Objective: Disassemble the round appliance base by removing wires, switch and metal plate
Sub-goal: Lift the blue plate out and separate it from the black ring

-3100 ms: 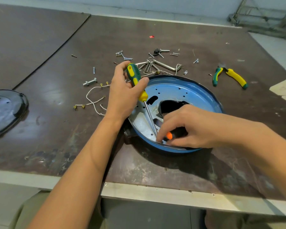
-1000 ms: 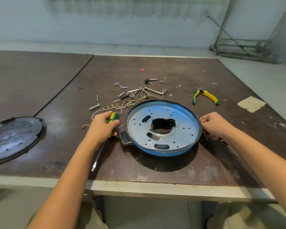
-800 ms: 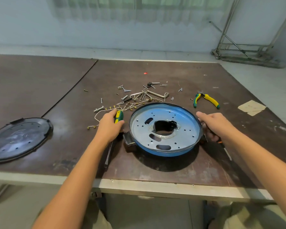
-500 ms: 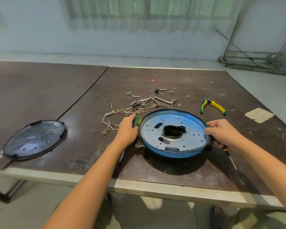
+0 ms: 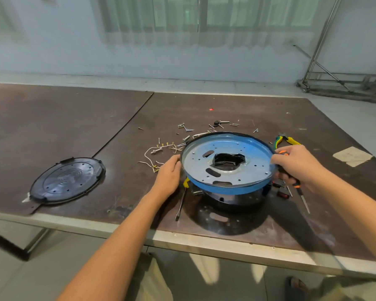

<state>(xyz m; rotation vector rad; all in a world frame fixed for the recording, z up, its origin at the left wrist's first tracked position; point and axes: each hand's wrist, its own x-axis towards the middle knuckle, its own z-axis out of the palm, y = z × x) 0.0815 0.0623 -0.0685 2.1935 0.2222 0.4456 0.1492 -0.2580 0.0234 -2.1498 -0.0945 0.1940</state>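
The round appliance base (image 5: 237,191) has a blue rim and a black body, and it hangs just above the table, tilted toward me. Its grey metal plate (image 5: 254,168) with a jagged centre hole faces up. My left hand (image 5: 168,172) holds the left rim. My right hand (image 5: 296,165) grips the right rim with the thumb, its fingers curled round an orange-and-black screwdriver (image 5: 303,198). A green-and-yellow screwdriver (image 5: 181,203) lies on the table under the left edge. Loose white wires (image 5: 149,154) lie to the left. A small black-and-red part (image 5: 283,194) sits under the right rim.
Scattered screws and metal bits (image 5: 186,127) lie behind the base. Green-and-yellow pliers (image 5: 285,140) rest at the back right. A black round cover (image 5: 66,181) lies at the left, near the table's front edge (image 5: 117,227). Paper scraps (image 5: 352,156) sit far right.
My left hand has let go of the green-and-yellow screwdriver, which now lies on the table, and has taken the left rim. Both hands have raised the base off the table.
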